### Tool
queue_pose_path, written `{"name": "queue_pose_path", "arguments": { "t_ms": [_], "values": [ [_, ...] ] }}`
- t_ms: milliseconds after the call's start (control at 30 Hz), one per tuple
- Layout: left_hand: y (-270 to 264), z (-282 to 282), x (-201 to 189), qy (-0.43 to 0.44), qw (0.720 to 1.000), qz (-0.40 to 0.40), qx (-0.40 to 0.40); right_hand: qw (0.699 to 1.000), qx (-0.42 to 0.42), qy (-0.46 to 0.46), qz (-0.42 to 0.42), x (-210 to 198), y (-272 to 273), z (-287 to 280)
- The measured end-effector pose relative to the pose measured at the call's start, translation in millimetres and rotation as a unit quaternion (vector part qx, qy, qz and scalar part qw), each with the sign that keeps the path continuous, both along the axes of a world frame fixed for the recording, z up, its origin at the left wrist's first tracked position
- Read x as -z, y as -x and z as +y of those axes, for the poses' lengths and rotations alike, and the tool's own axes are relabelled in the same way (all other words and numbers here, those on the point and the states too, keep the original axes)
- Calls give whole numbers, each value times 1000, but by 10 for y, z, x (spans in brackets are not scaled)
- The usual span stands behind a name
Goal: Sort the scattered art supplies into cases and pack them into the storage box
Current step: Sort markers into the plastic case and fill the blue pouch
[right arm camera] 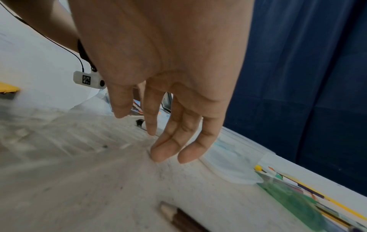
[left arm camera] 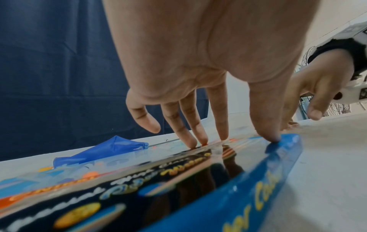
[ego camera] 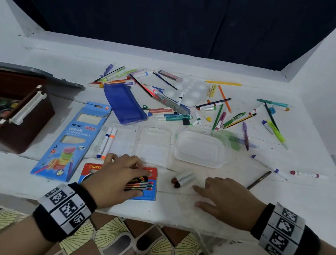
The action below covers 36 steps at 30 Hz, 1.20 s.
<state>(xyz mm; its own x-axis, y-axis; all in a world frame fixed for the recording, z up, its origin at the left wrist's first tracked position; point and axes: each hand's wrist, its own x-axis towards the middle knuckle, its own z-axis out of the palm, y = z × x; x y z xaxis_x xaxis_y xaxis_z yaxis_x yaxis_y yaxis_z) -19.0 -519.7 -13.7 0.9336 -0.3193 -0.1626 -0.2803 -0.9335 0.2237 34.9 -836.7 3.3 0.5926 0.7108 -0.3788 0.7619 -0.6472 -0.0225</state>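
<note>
My left hand lies flat on a red and blue crayon box at the table's front edge. In the left wrist view its straight fingers press on the box top, with the thumb at the blue edge. My right hand hovers just over the bare table with loose fingers, holding nothing. Two short paper-wrapped crayons lie just left of its fingertips. The brown storage box stands open at the far left with a paint set inside.
A blue pencil carton, a clear case with two markers, and a clear tub sit behind my hands. Beyond them lie a blue pouch, a white palette and several scattered pens. A brown pencil lies to the right.
</note>
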Motion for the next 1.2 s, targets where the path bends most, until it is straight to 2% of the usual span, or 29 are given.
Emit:
{"name": "queue_pose_path", "arguments": {
  "t_ms": [167,267,367,500,633,867,1200],
  "values": [
    [43,-2,34,13,1000,8,-3,990,-49,-70,-111,-21,-35,-70],
    [90,14,33,11,1000,13,-11,986,-129,-89,-61,-99,-91,-4],
    [125,5,22,8,1000,13,-24,973,-227,-49,0,-165,-127,117],
    [176,-12,42,7,999,14,-48,960,-274,26,42,-176,-183,264],
    [188,-7,43,-27,996,18,-80,968,-242,64,16,-199,-245,288],
    [233,157,-29,-20,992,33,-120,988,-143,50,10,-173,-249,280],
    [294,325,-50,-8,989,41,-144,1000,14,7,12,-115,-123,316]
  ]
}}
